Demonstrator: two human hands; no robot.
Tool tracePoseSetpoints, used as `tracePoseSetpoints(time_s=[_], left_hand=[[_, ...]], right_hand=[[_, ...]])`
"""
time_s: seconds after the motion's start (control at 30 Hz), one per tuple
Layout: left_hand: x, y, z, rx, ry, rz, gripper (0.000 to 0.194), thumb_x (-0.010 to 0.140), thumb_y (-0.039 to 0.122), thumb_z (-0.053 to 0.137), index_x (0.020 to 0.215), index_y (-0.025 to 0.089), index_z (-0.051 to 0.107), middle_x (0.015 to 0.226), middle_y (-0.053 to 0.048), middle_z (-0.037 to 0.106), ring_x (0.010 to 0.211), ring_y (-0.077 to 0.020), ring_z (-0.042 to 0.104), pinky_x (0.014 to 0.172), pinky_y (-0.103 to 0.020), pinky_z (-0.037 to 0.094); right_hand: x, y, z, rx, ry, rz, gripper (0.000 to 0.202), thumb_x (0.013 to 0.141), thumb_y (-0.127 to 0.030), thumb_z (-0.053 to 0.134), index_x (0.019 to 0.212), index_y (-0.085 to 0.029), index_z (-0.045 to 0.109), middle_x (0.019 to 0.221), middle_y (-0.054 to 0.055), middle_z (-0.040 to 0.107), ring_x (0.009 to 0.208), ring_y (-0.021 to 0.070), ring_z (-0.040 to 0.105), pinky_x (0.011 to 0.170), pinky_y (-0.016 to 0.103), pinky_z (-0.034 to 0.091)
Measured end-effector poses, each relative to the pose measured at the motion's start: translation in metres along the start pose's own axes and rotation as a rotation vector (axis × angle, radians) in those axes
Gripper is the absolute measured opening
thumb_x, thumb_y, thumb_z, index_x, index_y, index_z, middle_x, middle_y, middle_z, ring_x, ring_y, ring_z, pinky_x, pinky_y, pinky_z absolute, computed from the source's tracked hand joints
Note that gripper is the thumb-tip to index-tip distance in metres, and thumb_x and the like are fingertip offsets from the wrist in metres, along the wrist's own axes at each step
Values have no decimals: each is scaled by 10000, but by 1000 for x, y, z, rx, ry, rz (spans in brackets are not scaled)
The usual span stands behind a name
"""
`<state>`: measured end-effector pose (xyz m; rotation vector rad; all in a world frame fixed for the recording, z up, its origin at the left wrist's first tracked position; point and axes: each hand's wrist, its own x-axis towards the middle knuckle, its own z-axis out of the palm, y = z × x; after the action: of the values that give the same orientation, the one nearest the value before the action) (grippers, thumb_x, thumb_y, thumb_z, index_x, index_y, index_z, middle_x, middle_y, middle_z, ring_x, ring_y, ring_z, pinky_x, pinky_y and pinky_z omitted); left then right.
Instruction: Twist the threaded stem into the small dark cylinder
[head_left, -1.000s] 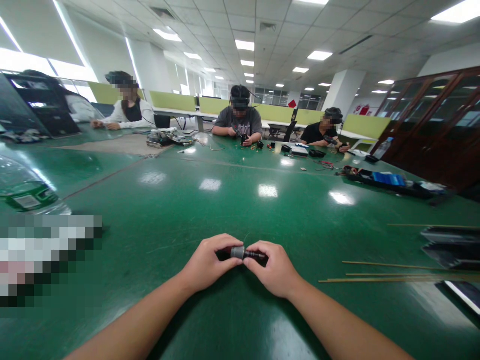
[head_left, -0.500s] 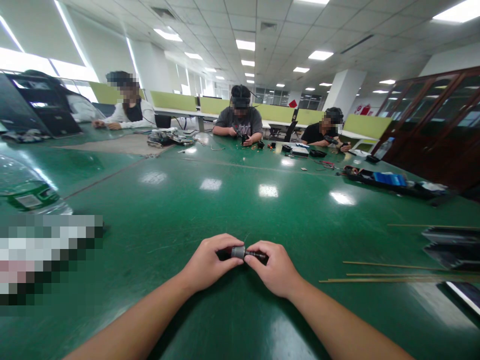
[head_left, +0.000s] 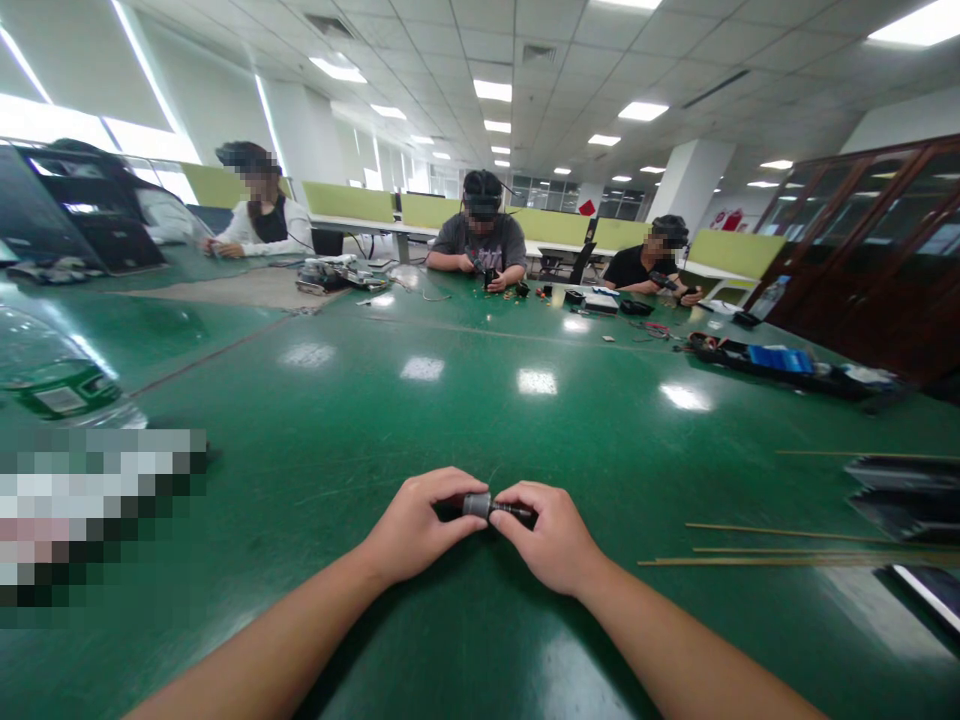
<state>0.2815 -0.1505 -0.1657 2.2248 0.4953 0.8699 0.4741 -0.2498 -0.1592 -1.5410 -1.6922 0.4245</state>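
Note:
Both of my hands meet low in the middle of the head view, just over the green table (head_left: 420, 430). Between thumb and fingertips, my left hand (head_left: 422, 522) grips a short grey metal cylinder (head_left: 477, 504). A thin, dark, ridged shaft (head_left: 513, 509) extends from the cylinder's right end, and my right hand (head_left: 553, 540) is closed on it. Cylinder and shaft lie roughly level, in line with each other. Fingers hide part of both, and I cannot tell whether they are one piece.
Thin brass-coloured rods (head_left: 750, 562) and dark trays (head_left: 900, 470) lie to the right. At left are a clear bottle (head_left: 64, 385) and a blurred-out flat object (head_left: 90, 490). Farther back sit a tool tray (head_left: 780, 365), small parts and several people, one facing me (head_left: 480, 240).
My hands and the metal cylinder look the same. At the far left, a person's hands have shifted slightly to the right.

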Motion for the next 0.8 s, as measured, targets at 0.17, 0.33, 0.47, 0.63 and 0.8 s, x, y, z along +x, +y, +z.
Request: tracePoseSetpoints(time_s=[0.17, 0.33, 0.47, 0.63, 0.8], left_hand=[[0, 0, 0, -2, 1, -6, 270, 824, 285, 753, 1086, 234, 718, 1033, -62, 716, 957, -213, 667, 878, -353, 531], [0, 1, 0, -10, 2, -11, 276, 818, 264, 759, 1090, 241, 716, 1040, -53, 715, 959, -206, 663, 881, -342, 526], [-1, 1, 0, -7, 4, -13, 276, 819, 270, 760, 1089, 241, 715, 1039, -51, 715, 958, -205, 663, 875, -337, 523], [0, 1, -1, -6, -2, -15, 272, 824, 274, 756, 1091, 242, 713, 1040, -46, 714, 962, -201, 662, 875, -332, 516], [0, 0, -1, -6, -2, -24, 271, 823, 271, 759, 1088, 244, 711, 1041, -38, 712, 961, -194, 659, 876, -325, 510]], right_hand=[[0, 2, 1, -1, 6, 0, 74, 864, -230, 672, 902, -221, 735, 819, 9, 713, 745, 170, 632, 690, 273, 446], [-1, 2, -1, 7, 1, 4, 78, 867, -235, 667, 905, -223, 735, 824, 7, 714, 747, 170, 633, 692, 275, 446], [0, 2, -1, 14, -4, 6, 87, 874, -237, 660, 914, -223, 736, 833, 10, 716, 759, 172, 636, 697, 278, 443], [0, 1, -2, 7, -10, 8, 78, 870, -232, 664, 903, -224, 735, 815, 2, 708, 740, 164, 626, 682, 277, 429], [-1, 1, -2, 3, -5, 13, 74, 867, -230, 670, 903, -222, 734, 816, -3, 705, 739, 157, 621, 677, 272, 420]])
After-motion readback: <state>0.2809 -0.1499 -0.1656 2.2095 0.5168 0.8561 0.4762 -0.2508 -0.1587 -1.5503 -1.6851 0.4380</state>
